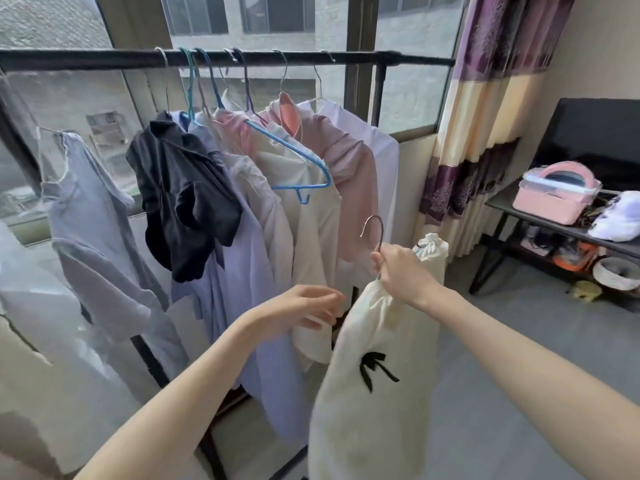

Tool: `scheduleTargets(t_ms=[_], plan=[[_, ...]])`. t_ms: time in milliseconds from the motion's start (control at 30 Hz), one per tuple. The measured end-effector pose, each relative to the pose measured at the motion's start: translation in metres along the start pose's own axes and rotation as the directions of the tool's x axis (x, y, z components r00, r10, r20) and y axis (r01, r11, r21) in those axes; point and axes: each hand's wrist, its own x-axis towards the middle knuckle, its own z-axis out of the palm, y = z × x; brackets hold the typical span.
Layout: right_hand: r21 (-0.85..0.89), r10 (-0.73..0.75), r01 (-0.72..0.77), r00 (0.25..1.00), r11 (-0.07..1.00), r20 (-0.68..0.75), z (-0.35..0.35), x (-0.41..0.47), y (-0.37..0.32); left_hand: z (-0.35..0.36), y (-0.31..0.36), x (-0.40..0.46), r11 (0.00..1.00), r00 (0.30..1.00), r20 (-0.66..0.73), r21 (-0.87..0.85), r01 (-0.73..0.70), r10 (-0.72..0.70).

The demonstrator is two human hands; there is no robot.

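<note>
Right arm extended forward from the lower right, wrist raised. The right hand grips the neck of a wire hanger, fingers curled round the metal just below the hook, which points up and left, free of any support. A cream garment with a black mark hangs from this hanger, below the hand and in front of the rack's right end, well under the rail. Left arm reaches in from the lower left. The left hand is held palm-in, fingers relaxed and slightly apart, holding nothing, at the lower edge of a cream shirt on the rack; contact cannot be confirmed. An empty blue hanger hangs above.
</note>
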Motion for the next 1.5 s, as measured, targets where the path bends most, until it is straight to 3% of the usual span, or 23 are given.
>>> scheduleTargets(t_ms=[133, 267, 400, 567, 733, 833, 933, 1000, 1100, 1167, 1233, 1300, 1433, 1500], plan=[[0.087, 0.104, -0.109, 0.993, 0.99, 0.064, 0.004, -0.009, 0.008, 0.004, -0.02, 0.009, 0.989, 0.994, -0.092, 0.131, 0.073, -0.061], [0.317, 0.205, -0.176, 0.977, 0.932, -0.061, -0.003, -0.01, 0.021, 0.017, -0.032, 0.019, 0.965, 0.994, -0.109, 0.258, 0.053, -0.026], [0.676, 0.349, -0.163, 0.925, 0.718, -0.148, -0.012, -0.012, 0.037, 0.039, -0.028, 0.033, 0.924, 0.993, -0.052, 0.373, -0.081, 0.108], [0.885, 0.377, -0.069, 0.918, 0.461, -0.124, -0.02, -0.016, 0.043, 0.068, -0.021, 0.056, 0.802, 0.965, 0.05, 0.547, -0.241, 0.257], [0.916, 0.375, -0.039, 0.918, 0.4, -0.125, -0.029, -0.021, 0.049, 0.088, -0.019, 0.078, 0.655, 0.936, 0.036, 0.705, -0.271, 0.349], [0.886, 0.405, -0.053, 0.901, 0.462, -0.157, -0.032, -0.026, 0.059, 0.093, -0.016, 0.083, 0.616, 0.893, 0.034, 0.712, -0.336, 0.448], [0.75, 0.377, -0.112, 0.906, 0.652, -0.192, -0.03, -0.03, 0.08, 0.082, -0.011, 0.082, 0.748, 0.891, 0.003, 0.542, -0.384, 0.455], [0.567, 0.328, -0.181, 0.93, 0.804, -0.168, -0.028, -0.032, 0.096, 0.066, -0.003, 0.078, 0.771, 0.879, -0.045, 0.504, -0.39, 0.475], [0.173, 0.262, -0.254, 0.965, 0.952, -0.026, -0.027, -0.039, 0.117, 0.042, 0.014, 0.071, 0.726, 0.836, -0.106, 0.562, -0.396, 0.538], [-0.132, 0.256, -0.246, 0.965, 0.96, 0.063, -0.027, -0.041, 0.126, 0.027, 0.023, 0.064, 0.675, 0.809, -0.116, 0.626, -0.39, 0.576], [-0.28, 0.297, -0.249, 0.944, 0.927, 0.143, -0.031, -0.043, 0.126, 0.015, 0.025, 0.058, 0.593, 0.801, -0.084, 0.717, -0.365, 0.593], [-0.312, 0.299, -0.25, 0.946, 0.916, 0.121, -0.033, -0.043, 0.123, 0.008, 0.021, 0.055, 0.515, 0.808, -0.048, 0.792, -0.327, 0.587], [-0.23, 0.29, -0.311, 0.949, 0.922, -0.121, -0.034, -0.036, 0.113, 0.007, 0.019, 0.048, 0.426, 0.815, -0.013, 0.857, -0.289, 0.58], [-0.236, 0.293, -0.317, 0.947, 0.919, -0.132, -0.032, -0.033, 0.112, 0.006, 0.022, 0.046, 0.4, 0.835, -0.018, 0.883, -0.245, 0.55]])
